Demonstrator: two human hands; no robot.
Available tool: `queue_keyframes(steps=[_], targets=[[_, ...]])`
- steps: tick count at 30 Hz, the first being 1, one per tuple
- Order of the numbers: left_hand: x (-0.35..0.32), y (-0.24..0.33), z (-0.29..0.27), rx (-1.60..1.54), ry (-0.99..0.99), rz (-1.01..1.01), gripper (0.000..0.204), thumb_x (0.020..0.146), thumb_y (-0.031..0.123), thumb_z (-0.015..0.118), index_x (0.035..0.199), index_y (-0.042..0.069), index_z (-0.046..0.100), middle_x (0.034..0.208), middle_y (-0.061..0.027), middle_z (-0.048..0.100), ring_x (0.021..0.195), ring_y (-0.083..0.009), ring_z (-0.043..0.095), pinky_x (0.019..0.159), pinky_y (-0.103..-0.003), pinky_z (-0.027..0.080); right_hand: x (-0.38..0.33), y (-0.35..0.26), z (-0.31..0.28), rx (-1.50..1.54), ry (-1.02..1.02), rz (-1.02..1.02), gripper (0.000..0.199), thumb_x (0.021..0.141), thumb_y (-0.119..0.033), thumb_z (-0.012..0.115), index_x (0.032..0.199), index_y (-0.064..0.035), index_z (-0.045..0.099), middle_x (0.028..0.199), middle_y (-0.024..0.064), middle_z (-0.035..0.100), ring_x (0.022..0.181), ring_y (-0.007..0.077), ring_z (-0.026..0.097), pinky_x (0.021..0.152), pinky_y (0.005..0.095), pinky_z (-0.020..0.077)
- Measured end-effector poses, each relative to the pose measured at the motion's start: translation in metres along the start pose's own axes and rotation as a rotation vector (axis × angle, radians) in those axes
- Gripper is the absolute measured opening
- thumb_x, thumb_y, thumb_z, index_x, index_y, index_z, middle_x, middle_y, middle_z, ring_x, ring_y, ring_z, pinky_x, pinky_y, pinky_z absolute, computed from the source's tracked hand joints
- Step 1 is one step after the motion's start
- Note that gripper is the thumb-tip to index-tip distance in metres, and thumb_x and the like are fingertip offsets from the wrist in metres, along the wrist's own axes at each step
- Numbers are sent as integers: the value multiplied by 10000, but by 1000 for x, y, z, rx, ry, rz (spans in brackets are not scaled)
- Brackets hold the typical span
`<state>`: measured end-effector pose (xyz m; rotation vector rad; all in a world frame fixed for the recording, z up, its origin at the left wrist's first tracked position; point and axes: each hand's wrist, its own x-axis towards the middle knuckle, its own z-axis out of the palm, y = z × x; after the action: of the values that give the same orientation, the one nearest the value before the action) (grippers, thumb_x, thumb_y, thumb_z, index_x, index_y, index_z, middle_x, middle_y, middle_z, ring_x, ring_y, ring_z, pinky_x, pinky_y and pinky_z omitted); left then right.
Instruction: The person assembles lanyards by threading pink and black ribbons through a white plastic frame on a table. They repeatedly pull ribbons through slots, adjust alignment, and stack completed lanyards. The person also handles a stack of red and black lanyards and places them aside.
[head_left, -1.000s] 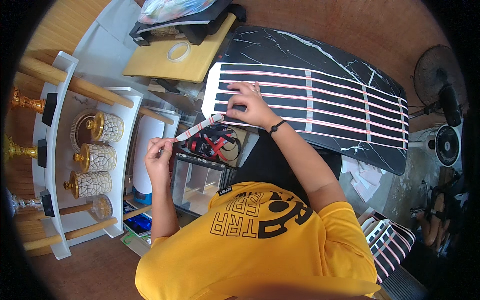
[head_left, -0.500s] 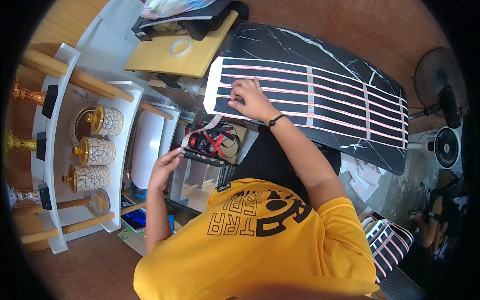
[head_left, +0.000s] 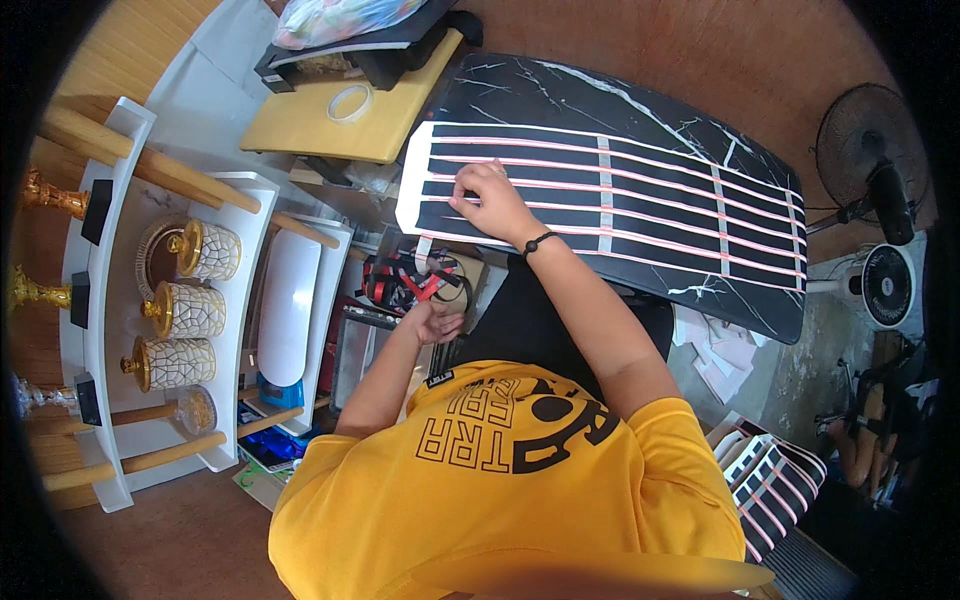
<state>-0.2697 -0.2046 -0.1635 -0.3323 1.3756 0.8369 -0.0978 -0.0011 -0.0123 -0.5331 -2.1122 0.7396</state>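
A black panel with long white-and-pink strips and grey cross bands (head_left: 660, 195) lies on the black marbled table (head_left: 560, 95). A white band (head_left: 414, 178) edges its left end. My right hand (head_left: 492, 200) rests over the strips near that end, fingers curled and thumb drawn in. Whatever its fingertips may pinch is hidden. A short pale tape (head_left: 424, 250) hangs from the panel's near left corner. Below it, my left hand (head_left: 437, 322) is turned palm up with fingers stretched out, holding nothing visible. Just beyond that hand lie red and black straps (head_left: 415, 283).
At left, a white shelf (head_left: 235, 300) carries gold-and-white lidded jars (head_left: 190, 310). A tape roll (head_left: 350, 103) lies on a yellow table (head_left: 300, 130) at the back. More striped panels (head_left: 770, 490) sit at lower right. Fans (head_left: 888, 285) stand at right, near scattered papers (head_left: 715, 350).
My left hand has let go of the pale tape and moved right, beneath the table edge. The tape now hangs down. My right hand stays at nearly the same place on the strips.
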Motion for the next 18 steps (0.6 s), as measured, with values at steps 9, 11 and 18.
queue_keyframes(steps=[9,11,18], targets=[[-99,141,51,736,259,1219,402,919,475,600,977,88,692,852,-57,664,793,-234,628,755,-394,466,6,-13,-9,62,1,57,144,810,-161,703,867,-73,604,982,95,611,1015,296,564,972,435,362],[-123,140,81,1102,740,1459,289,889,310,677,833,27,688,811,-91,670,783,-233,643,735,-383,498,2,-19,-16,49,80,6,143,814,-154,696,889,-74,604,1011,97,609,1044,301,564,1001,455,358],[-159,139,91,990,704,1852,143,811,211,737,831,73,703,851,-118,687,788,-317,653,727,-421,499,-38,7,-111,-393,288,277,175,834,-119,661,997,-56,670,1058,129,629,1099,334,557,1026,490,403]])
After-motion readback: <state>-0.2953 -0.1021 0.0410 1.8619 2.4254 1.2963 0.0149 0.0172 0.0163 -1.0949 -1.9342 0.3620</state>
